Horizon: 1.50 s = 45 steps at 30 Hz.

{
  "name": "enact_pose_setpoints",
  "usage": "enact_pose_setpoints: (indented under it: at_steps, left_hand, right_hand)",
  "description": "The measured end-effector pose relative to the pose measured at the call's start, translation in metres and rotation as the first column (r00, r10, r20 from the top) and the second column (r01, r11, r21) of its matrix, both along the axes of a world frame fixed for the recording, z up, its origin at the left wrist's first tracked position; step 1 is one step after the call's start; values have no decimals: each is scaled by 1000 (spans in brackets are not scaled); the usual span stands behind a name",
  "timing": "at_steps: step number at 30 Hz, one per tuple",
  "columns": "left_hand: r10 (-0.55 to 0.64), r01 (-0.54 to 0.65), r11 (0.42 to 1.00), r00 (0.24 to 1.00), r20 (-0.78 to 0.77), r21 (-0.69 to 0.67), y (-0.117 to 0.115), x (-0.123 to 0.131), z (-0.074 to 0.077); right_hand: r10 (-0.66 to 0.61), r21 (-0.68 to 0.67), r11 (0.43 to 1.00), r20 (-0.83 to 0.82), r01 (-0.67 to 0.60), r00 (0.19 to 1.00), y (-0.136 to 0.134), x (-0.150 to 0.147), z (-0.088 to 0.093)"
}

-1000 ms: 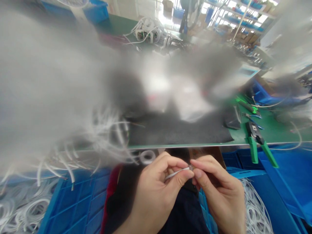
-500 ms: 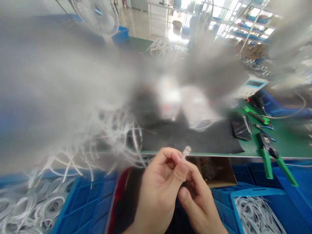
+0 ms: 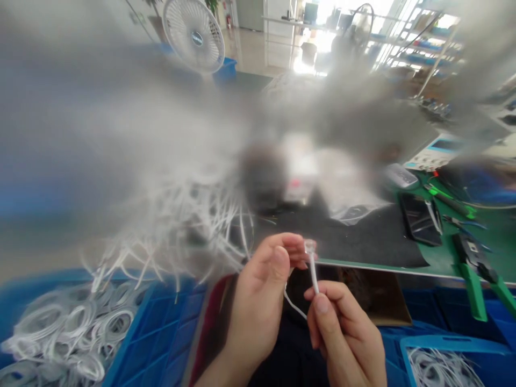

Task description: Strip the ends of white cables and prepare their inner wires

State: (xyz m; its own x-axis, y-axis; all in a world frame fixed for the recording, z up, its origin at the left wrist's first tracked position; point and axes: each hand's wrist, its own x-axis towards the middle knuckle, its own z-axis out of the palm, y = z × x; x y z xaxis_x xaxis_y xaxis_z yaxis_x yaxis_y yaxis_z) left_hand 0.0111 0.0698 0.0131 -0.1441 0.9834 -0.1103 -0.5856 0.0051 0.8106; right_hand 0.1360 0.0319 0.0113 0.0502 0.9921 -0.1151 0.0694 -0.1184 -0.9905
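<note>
Grips white cable with right hand, pinched between thumb and fingertips, a little below clear connector. Shows left hand loosely open: thumb clear of cable, fingers part-curled beside and behind connector; cannot tell touching or apart. Pointed nearly upright, connector end up, in front of near edge of worktop. Changed in last half second: pinched cable end with left hand then, pinches with right now. Reads as a switch of grip, probably to turn or check connector; leaves connector in plain sight. Also visible: thin white strand, bowed between hands; cannot tell if part of same cable or if caught behind left hand. Beyond hands, on worktop: black mat, clear plastic bag on it, mostly blurred. To left, loose white cables spilling over edge. To right, phone by end of mat, then crimping tool with green handles spread, jutting past edge. Below left, blue crate beside and around coiled cables; below right, blue bin with more white cable inside. Farther back, white fan. Too blurred to read: upper left and centre.
</note>
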Motion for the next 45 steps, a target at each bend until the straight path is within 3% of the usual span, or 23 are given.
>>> enact_pose_setpoints:
  at_steps: [4, 11, 19, 23, 32, 35, 37, 39, 42, 45]
  left_hand:
    - [-47, 53, 998, 980, 196, -24, 4, 0, 6]
    - [-134, 147, 989, 926, 353, -11, 1, -1, 5]
    - [-251, 257, 966, 873, 418, 44, 0, -2, 2]
    - [-226, 237, 971, 886, 405, 25, -2, -1, -4]
    - [-201, 212, 977, 895, 398, 16, -4, -11, -9]
    - [-129, 149, 988, 937, 323, -37, -5, -13, -19]
    - [-71, 90, 991, 982, 177, -103, -10, -13, -35]
    - [-85, 81, 986, 996, -20, -144, -20, -13, -56]
    - [-104, 85, 985, 986, -128, -152, -42, -11, -82]
    - [-111, 62, 984, 947, -300, -170, -61, -12, -91]
  right_hand:
    - [82, -57, 995, -44, -85, 996, 0, -3, 2]
    - [104, -115, 987, -96, -115, 990, 0, -6, 6]
    - [73, -128, 988, -124, -89, 990, -1, -13, 2]
    - [57, -120, 990, -123, -71, 991, 5, -18, 10]
    - [154, -128, 977, -124, -170, 980, 10, -25, 15]
    - [193, -70, 977, -114, -201, 975, 13, -26, 17]
    - [235, -7, 971, -137, -238, 962, 21, -29, 17]
    - [289, 41, 957, -157, -286, 944, 37, -35, 14]
    - [319, 26, 948, -73, -318, 945, 70, -46, 0]
    - [309, -48, 950, -3, -309, 951, 102, -55, -22]
